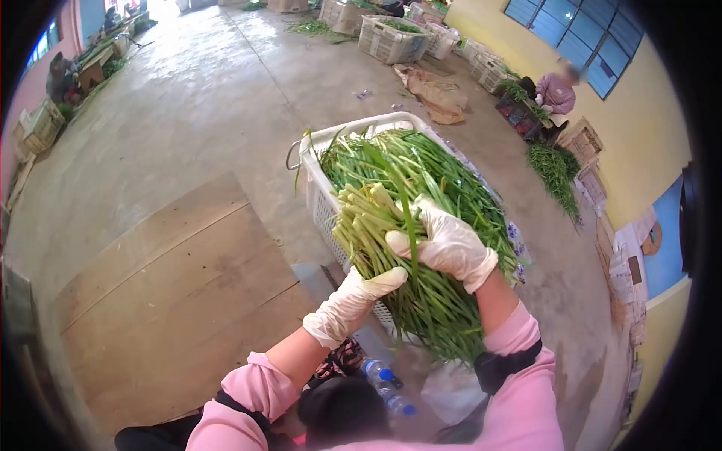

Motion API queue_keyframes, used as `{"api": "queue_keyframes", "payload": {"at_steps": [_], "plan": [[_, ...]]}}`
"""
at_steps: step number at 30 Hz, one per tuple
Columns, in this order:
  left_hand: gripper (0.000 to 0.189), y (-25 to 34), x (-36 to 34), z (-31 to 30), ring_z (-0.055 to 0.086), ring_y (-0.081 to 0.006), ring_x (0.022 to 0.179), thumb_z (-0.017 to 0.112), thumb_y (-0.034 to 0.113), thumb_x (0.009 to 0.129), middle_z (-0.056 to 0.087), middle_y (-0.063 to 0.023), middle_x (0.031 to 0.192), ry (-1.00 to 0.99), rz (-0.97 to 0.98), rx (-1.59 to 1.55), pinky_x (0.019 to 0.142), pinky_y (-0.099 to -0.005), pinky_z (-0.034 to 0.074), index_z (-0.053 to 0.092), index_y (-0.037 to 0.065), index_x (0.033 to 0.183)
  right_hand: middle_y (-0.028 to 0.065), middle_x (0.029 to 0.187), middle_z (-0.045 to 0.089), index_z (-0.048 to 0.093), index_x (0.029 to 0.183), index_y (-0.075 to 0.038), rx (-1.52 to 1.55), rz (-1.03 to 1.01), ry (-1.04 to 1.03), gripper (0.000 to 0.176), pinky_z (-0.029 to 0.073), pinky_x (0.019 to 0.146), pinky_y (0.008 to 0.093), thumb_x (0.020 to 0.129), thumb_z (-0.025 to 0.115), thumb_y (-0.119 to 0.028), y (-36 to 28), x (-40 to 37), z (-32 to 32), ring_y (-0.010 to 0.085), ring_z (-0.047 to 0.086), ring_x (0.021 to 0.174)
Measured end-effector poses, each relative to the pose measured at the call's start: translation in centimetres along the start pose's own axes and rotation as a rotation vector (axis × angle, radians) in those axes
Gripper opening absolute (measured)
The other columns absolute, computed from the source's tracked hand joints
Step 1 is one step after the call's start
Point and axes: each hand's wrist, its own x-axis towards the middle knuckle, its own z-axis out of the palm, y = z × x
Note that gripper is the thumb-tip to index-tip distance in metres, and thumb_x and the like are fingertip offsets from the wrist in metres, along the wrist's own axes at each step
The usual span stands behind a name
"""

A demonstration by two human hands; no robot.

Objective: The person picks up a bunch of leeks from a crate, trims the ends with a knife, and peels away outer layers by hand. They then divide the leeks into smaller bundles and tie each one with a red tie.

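Note:
A bundle of green stalks (368,225) with pale cut ends is held over a white plastic crate (320,184) full of long green stems (451,180). My left hand (353,301), in a whitish glove, grips the bundle's near left side, its thumb across the stalks. Gloved too, my right hand (447,244) closes around a few leafy stems at the bundle's right side, and a long green leaf passes by its fingers. The leafy ends hang down between my forearms. Some fingers of both hands are hidden by the stalks.
Flattened cardboard (180,301) lies on the floor at the left. Plastic bottles (387,383) and a white bag (453,391) are near my lap. A person in pink (556,94) sits by the right wall with greens. More filled crates (391,41) stand at the back.

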Motion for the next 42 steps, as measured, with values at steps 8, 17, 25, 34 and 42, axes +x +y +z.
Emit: {"api": "queue_keyframes", "payload": {"at_steps": [8,17,25,34,42], "plan": [[0.048,-3.8,-0.3,-3.6,0.060,-0.0214,0.111,0.071,0.019,0.091,0.062,-0.0037,0.124,0.281,0.007,-0.296,0.096,-0.0415,0.051,0.051,0.011,0.134,0.0259,0.120,0.064,0.055,0.134,-0.002,-0.443,0.287,-0.082,0.100,0.048,0.096,0.0422,0.075,0.051,-0.083,-1.6,1.8,2.3,0.0386,0.062,0.112],[0.040,-5.4,0.7,-8.8,0.062,-0.0218,0.112,0.069,0.028,0.093,0.065,-0.0048,0.121,0.337,-0.068,-0.295,0.098,-0.0452,0.052,0.057,0.010,0.126,0.0253,0.123,0.063,0.057,0.130,0.004,-0.121,0.148,-0.106,0.094,0.044,0.100,0.0399,0.080,0.055,-0.076,4.6,6.6,3.4,0.0379,0.061,0.114],[0.043,-3.5,1.6,-6.7,0.061,-0.0215,0.112,0.067,0.030,0.094,0.062,-0.0043,0.125,0.348,-0.131,-0.266,0.097,-0.0462,0.052,0.054,0.010,0.130,0.0243,0.161,0.015,0.011,0.157,-0.007,-0.828,0.467,0.183,0.141,0.016,0.120,0.0483,0.054,0.076,-0.077,10.7,11.9,-3.8,0.0425,0.013,0.149],[0.040,-3.6,1.8,-6.9,0.063,-0.0201,0.110,0.067,0.031,0.094,0.064,-0.0027,0.122,0.372,-0.150,-0.243,0.095,-0.0464,0.053,0.056,0.011,0.128,0.0254,0.156,0.027,0.003,0.157,-0.006,-0.334,0.645,0.159,0.150,0.029,0.117,0.0438,0.048,0.091,-0.060,17.8,13.7,-5.7,0.0390,0.030,0.144],[0.036,-3.8,1.3,-7.1,0.064,-0.0186,0.105,0.066,0.028,0.095,0.064,-0.0026,0.117,0.379,-0.133,-0.274,0.091,-0.0431,0.055,0.057,0.011,0.125,0.0213,0.129,0.062,0.032,0.152,-0.007,-0.343,0.315,0.455,0.099,0.049,0.093,0.0399,0.071,0.086,-0.027,11.7,8.5,-5.4,0.0344,0.063,0.112]]}}
